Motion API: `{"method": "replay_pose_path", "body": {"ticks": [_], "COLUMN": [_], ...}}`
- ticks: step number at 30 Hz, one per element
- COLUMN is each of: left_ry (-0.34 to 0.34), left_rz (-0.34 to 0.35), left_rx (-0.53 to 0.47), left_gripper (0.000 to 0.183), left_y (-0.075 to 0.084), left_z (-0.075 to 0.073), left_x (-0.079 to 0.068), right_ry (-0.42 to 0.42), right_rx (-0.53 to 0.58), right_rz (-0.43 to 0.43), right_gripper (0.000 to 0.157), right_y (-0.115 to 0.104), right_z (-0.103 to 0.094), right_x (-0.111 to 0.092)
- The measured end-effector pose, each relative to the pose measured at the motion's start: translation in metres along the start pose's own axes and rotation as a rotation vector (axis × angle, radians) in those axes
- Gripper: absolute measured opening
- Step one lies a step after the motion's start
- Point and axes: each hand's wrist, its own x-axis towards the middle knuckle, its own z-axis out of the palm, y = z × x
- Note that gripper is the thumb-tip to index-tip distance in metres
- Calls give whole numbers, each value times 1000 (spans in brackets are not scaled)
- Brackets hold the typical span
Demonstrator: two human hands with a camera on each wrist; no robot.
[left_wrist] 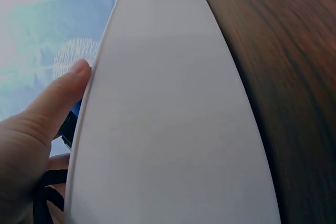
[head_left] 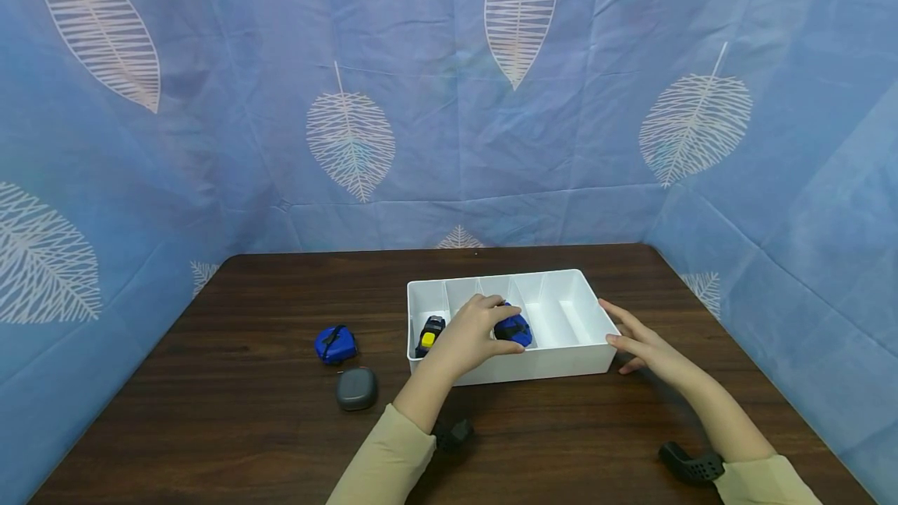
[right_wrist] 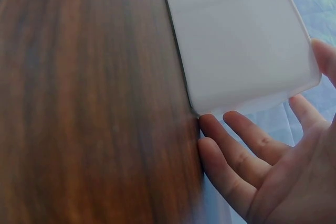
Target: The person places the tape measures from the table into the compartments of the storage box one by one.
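Note:
My left hand [head_left: 471, 333] reaches over the front wall of a white divided tray [head_left: 533, 365]. Between its thumb and fingers it pinches a blue tape measure [head_left: 517, 331] with a black strap, down among the middle compartments. Seen from the left wrist, the thumb is by the rim of the tray's long wall [left_wrist: 157, 98] and the tape measure is mostly hidden. My right hand [head_left: 648, 349] touches the tray's right end, fingers spread and nearly straight. A black tape measure with a yellow patch [head_left: 429, 336] sits in the leftmost compartment, partly behind my left forearm.
Left of the tray, a second blue tape measure with a black strap [head_left: 335, 344] lies on the dark wooden table [head_left: 259, 427]. Just in front of it is a grey rounded-square case [head_left: 356, 389]. Blue leaf-print cloth [head_left: 435, 139] hangs behind and beside the table.

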Motion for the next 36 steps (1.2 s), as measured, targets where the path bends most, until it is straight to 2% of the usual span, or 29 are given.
{"method": "replay_pose_path", "body": {"ticks": [5, 21, 28, 36], "left_ry": [6, 13, -7, -60], "left_rz": [19, -13, -9, -20], "left_rx": [37, 94, 73, 53], "left_gripper": [57, 56, 57, 55], "left_y": [-3, -6, -8, -9], "left_z": [3, 6, 8, 8], "left_x": [0, -1, 0, 1], "right_ry": [-3, 1, 6, 18], "right_rx": [2, 1, -2, -10], "right_rz": [2, 11, 12, 22], "right_gripper": [65, 65, 65, 66], "right_y": [1, 1, 1, 2], "right_z": [-1, -1, 0, 0], "right_x": [0, 0, 0, 1]}}
